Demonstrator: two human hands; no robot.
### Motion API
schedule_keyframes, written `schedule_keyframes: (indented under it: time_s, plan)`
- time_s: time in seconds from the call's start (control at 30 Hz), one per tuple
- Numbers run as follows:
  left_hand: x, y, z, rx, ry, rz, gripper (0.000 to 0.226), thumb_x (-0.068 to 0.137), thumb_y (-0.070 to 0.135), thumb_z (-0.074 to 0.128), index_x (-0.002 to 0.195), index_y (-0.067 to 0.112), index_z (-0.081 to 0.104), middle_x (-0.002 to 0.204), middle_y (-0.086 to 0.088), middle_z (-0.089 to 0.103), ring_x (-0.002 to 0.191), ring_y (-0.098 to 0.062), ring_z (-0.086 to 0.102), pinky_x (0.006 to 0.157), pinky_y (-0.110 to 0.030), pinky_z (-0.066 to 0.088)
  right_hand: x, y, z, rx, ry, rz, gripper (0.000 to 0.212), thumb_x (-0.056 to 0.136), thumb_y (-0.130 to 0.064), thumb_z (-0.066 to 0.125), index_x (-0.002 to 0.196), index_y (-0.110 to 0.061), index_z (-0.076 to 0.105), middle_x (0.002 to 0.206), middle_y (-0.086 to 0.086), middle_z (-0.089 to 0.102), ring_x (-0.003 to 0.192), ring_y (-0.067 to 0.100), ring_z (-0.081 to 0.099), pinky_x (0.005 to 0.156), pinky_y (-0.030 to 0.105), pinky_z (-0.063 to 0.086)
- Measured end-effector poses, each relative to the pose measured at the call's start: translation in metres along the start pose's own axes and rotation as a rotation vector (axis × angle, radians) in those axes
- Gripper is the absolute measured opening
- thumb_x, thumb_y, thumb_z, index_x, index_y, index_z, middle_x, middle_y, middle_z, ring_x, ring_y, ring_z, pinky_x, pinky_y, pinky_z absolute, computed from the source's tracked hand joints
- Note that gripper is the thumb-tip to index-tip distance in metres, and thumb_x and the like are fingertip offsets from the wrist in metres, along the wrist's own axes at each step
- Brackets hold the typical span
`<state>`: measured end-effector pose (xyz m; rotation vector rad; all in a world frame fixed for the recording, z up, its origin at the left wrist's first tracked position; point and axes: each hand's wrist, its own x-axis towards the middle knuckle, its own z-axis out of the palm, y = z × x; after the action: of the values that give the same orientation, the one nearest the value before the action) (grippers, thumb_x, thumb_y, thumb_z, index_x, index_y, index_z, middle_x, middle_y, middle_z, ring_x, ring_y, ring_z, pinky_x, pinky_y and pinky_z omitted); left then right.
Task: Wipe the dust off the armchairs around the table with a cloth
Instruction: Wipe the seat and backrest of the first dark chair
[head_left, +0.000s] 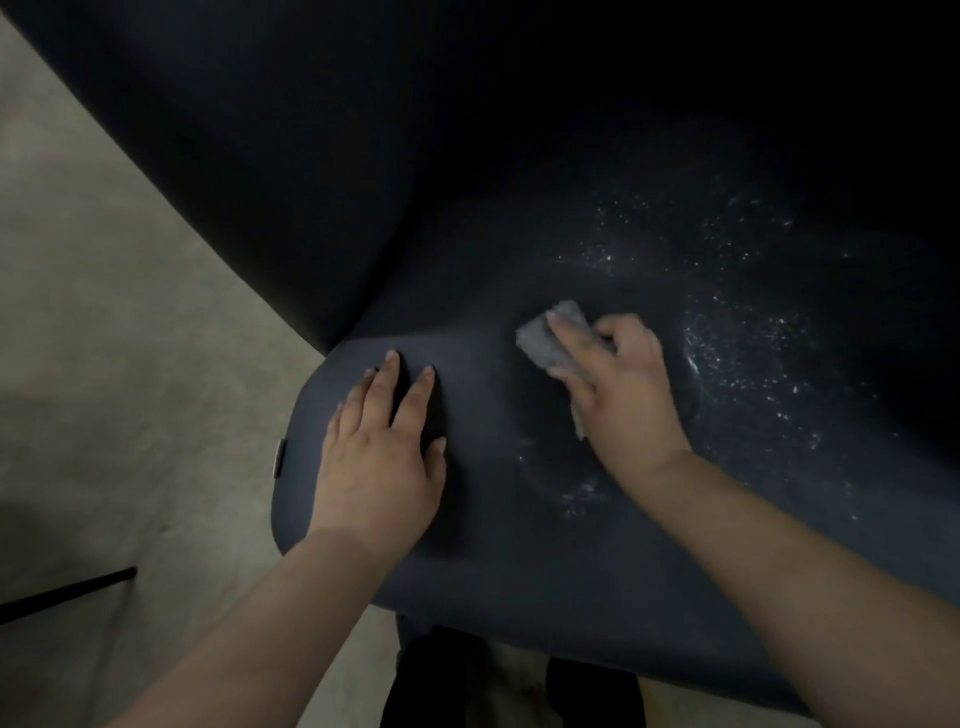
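Armchair (519, 270) fills most of the view, dark blue, its seat below the hands and its back rising into shadow above. Right hand (621, 387) presses a folded grey cloth (550, 340) onto the middle of the seat, fingers (569, 338) laid over the top and curled round it. Left hand (382, 457) lies flat near the seat's left edge, fingers spread, bracing. That left part looks clean. White dust (743, 332) still speckles the seat to the right of the cloth, with a smaller patch near the right wrist. I judge this seat roughly half wiped; the right side remains, and no other chairs are in view, so their state cannot be told.
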<state>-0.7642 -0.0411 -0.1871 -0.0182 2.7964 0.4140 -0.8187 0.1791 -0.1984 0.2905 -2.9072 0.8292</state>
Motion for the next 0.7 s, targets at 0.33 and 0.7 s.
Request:
schedule_keyframes:
  time_s: [0.33, 0.7]
  plan:
    - [-0.005, 0.005, 0.003, 0.042, -0.005, 0.029, 0.065, 0.092, 0.040, 0.048, 0.150, 0.029, 0.021, 0.160, -0.002, 0.008, 0.145, -0.025, 0.010, 0.115, -0.045, 0.017, -0.054, 0.015, -0.017, -0.018, -0.073, -0.095, 0.049, 0.079, -0.005, 0.073, 0.125, -0.019, 0.064, 0.099, 0.017, 0.054, 0.081, 0.035, 0.052, 0.073, 0.047, 0.051]
    - [-0.018, 0.024, 0.009, 0.103, -0.045, 0.097, 0.071, 0.089, 0.052, 0.045, 0.151, 0.033, 0.015, 0.160, 0.000, 0.003, 0.142, -0.025, 0.012, 0.113, -0.047, 0.022, -0.090, 0.010, -0.023, -0.074, -0.011, -0.013, 0.058, 0.074, -0.003, 0.077, 0.128, -0.015, 0.061, 0.099, 0.022, 0.056, 0.081, 0.039, 0.055, 0.072, 0.050, 0.051]
